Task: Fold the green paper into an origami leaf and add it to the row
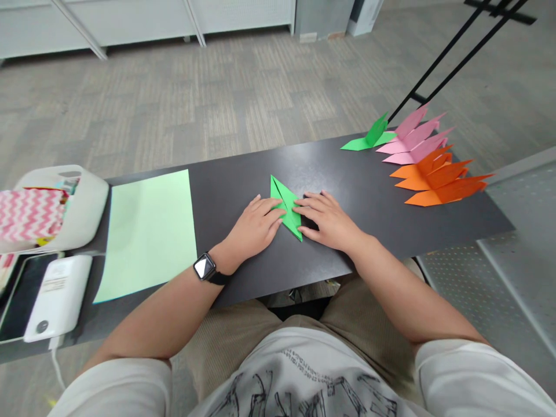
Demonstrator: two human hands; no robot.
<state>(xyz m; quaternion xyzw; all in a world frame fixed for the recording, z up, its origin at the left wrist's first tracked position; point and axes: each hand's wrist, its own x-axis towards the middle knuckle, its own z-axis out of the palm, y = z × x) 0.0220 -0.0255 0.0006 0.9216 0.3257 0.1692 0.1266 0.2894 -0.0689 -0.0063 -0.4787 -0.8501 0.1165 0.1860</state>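
A folded piece of bright green paper (289, 202), a slanted diamond with a slit down its upper part, lies flat on the dark table (313, 255). My left hand (255, 225) rests at its left side, fingers stretched out over the edge. On the opposite side, my right hand (329, 219) touches the right edge with its fingers spread. Neither hand grips the paper; the fingertips cover parts of both edges. A black watch (205, 267) is on my left wrist.
Left of my hands lie pale green sheet paper (150, 231), a white power bank (58, 298) with a cable, a dark-screened phone (26, 295) and a white basket (89, 205). At the far right stand origami cranes: green (369, 138), several pink (417, 139) and orange (438, 179).
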